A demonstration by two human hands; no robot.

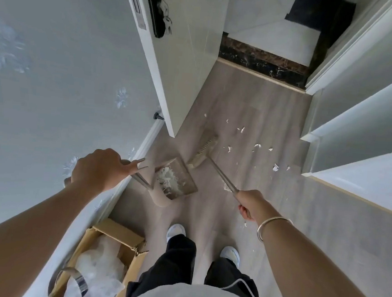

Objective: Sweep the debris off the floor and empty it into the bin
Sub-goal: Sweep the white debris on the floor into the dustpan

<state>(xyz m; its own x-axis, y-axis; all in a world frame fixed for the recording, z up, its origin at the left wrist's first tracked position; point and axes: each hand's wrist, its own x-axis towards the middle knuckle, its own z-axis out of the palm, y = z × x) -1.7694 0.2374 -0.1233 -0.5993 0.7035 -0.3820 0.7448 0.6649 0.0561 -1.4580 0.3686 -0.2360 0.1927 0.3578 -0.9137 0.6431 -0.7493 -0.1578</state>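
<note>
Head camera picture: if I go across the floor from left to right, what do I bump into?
Cardboard box → dustpan → broom head → scattered white scraps → white cabinet.

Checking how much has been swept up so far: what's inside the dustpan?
The dustpan holds a heap of white scraps against its back wall; anything beneath the heap is hidden.
</note>
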